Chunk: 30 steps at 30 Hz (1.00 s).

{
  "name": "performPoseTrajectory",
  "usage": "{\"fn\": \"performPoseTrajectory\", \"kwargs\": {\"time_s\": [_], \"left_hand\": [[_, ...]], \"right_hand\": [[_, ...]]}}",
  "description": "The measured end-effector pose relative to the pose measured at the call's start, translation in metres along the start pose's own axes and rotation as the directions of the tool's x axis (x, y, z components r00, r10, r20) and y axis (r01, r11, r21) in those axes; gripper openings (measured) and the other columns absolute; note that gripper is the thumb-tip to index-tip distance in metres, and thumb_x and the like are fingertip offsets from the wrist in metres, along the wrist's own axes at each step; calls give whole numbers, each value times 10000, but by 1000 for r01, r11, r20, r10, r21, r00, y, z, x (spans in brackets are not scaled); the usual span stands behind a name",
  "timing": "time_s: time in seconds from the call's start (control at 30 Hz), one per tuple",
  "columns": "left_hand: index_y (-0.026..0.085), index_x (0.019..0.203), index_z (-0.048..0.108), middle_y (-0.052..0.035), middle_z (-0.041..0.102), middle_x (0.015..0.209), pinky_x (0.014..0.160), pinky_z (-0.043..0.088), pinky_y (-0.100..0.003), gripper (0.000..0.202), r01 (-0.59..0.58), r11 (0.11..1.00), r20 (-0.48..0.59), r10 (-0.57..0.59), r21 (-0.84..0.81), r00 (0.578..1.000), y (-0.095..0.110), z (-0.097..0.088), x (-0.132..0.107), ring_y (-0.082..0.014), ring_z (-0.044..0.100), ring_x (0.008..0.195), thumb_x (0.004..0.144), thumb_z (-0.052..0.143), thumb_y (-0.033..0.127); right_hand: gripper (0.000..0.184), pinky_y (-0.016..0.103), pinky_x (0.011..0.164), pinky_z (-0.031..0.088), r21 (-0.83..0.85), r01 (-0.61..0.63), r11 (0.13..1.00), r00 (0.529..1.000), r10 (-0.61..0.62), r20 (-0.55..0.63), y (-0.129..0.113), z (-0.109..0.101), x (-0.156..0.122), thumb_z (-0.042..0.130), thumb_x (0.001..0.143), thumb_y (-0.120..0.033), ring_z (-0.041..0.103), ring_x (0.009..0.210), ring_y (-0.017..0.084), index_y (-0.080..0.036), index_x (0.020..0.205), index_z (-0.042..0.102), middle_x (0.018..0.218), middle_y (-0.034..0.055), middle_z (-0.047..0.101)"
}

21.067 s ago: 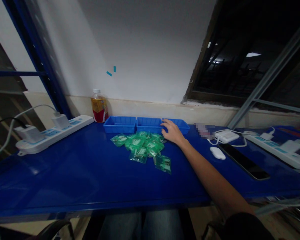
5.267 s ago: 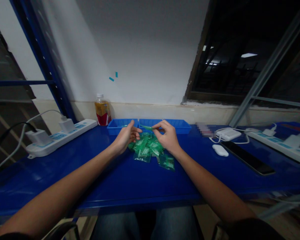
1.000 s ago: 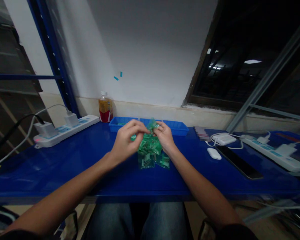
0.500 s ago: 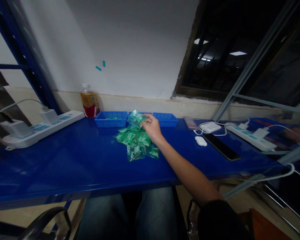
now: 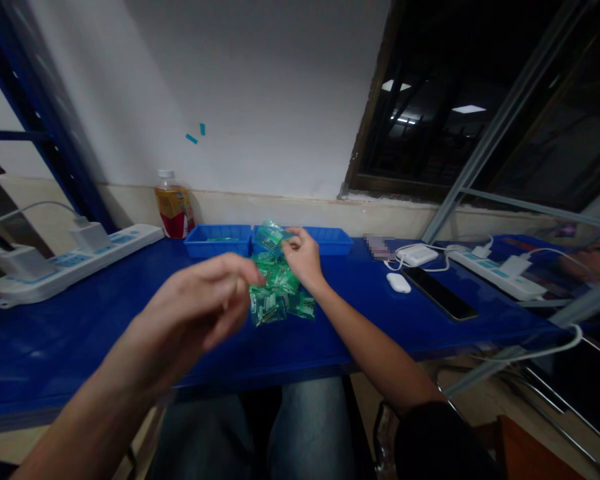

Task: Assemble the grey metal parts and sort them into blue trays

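Observation:
My right hand point(image 5: 303, 257) pinches the edge of a small clear, greenish plastic packet point(image 5: 271, 235), holding it up over a pile. That pile of similar packets point(image 5: 267, 308), with small pale and dark pieces inside, lies on the blue table point(image 5: 190, 353). My left hand point(image 5: 205, 300) reaches in front of the pile's left side, somewhat blurred; its index finger is stretched out and the thumb stands apart, with nothing visible in it. Behind the pile stand blue plastic bins: the left bin point(image 5: 217, 250) has something greenish inside, and the right bin point(image 5: 333, 243) is partly behind my right hand.
At the left lie a power strip point(image 5: 135, 235) with plugs and a drink bottle point(image 5: 173, 207). On the right are a white earbud case point(image 5: 398, 283), a black phone point(image 5: 440, 293), a white charger with cable point(image 5: 417, 255) and another power strip point(image 5: 490, 272). A wall bounds the back.
My left hand has come into view from the lower left and moved toward the pile. My right hand still holds the packet in nearly the same place. The view has shifted slightly.

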State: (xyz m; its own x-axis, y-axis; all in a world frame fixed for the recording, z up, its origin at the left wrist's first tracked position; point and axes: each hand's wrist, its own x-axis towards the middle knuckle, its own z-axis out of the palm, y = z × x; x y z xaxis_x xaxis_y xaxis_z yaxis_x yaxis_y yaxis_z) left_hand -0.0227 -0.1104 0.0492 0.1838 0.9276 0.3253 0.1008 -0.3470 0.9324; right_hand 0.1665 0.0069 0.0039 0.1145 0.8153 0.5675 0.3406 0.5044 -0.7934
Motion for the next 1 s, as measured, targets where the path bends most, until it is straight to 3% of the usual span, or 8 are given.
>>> {"fn": "performPoseTrajectory", "kwargs": {"time_s": [0.17, 0.27, 0.43, 0.57, 0.67, 0.77, 0.87, 1.0], "left_hand": [[126, 801, 643, -55, 612, 644, 395, 330, -235, 500, 482, 861, 0, -489, -162, 873, -34, -24, 86, -106, 466, 432, 783, 461, 591], [123, 790, 621, -60, 627, 675, 419, 363, -226, 388, 548, 822, 89, -541, -155, 836, -57, -24, 103, -101, 492, 458, 738, 592, 507], [145, 946, 590, -3, 596, 659, 521, 421, -220, 309, 326, 916, 19, -331, -233, 944, -65, -9, 101, -91, 532, 539, 658, 693, 187], [140, 1013, 601, 0, 601, 682, 591, 446, -244, 367, 1, 998, -92, -6, -57, 996, -70, -8, 112, -117, 566, 621, 671, 678, 247], [147, 913, 642, -44, 662, 822, 721, 476, -290, 244, -167, 978, -94, 179, 123, 979, -75, -9, 111, -164, 612, 766, 711, 634, 283], [170, 864, 658, -61, 682, 908, 827, 467, -340, 160, -320, 895, -12, 340, 310, 940, -77, -8, 98, -190, 619, 865, 765, 574, 264], [195, 840, 668, -62, 682, 953, 900, 435, -366, 164, -501, 762, 152, 485, 411, 861, -77, -6, 86, -191, 605, 955, 800, 509, 182], [231, 791, 672, -33, 672, 998, 959, 372, -409, 232, -595, 631, 258, 547, 498, 797, -76, -5, 81, -204, 539, 1057, 799, 464, 128]], "right_hand": [[153, 282, 728, 453, -228, 309, 924, 951, -291, 108, -8, -4, -9, 470, 817, -176, 613, 760, 157, -199, 926, 576, 834, 33, 655], [193, 319, 800, 446, -285, 408, 867, 907, -352, 231, -12, -3, -14, 441, 838, -150, 606, 841, 175, -222, 925, 598, 885, 37, 660], [255, 367, 921, 406, -224, 494, 840, 861, -438, 258, -17, -2, -16, 452, 797, -84, 558, 999, 185, -232, 898, 633, 1042, 38, 630], [185, 318, 829, 451, -140, 288, 947, 957, -279, 84, -17, 0, -12, 485, 782, -137, 567, 932, 172, -189, 822, 658, 980, 58, 614], [216, 256, 635, 460, 77, -78, 994, 986, 65, 151, -11, 1, -5, 511, 812, -317, 577, 690, 138, -160, 762, 651, 741, 40, 617], [393, 221, 527, 412, 288, -393, 873, 897, 295, 330, -7, 2, -2, 477, 820, -480, 537, 535, 107, -136, 691, 618, 596, 27, 579], [354, 201, 475, 372, 370, -498, 784, 850, 357, 388, -7, 5, -4, 566, 757, -474, 520, 491, 94, -139, 644, 575, 569, 18, 573], [186, 190, 422, 321, 339, -447, 828, 885, 354, 303, -6, 8, -6, 629, 689, -328, 513, 463, 89, -156, 700, 559, 586, -22, 571]]}}
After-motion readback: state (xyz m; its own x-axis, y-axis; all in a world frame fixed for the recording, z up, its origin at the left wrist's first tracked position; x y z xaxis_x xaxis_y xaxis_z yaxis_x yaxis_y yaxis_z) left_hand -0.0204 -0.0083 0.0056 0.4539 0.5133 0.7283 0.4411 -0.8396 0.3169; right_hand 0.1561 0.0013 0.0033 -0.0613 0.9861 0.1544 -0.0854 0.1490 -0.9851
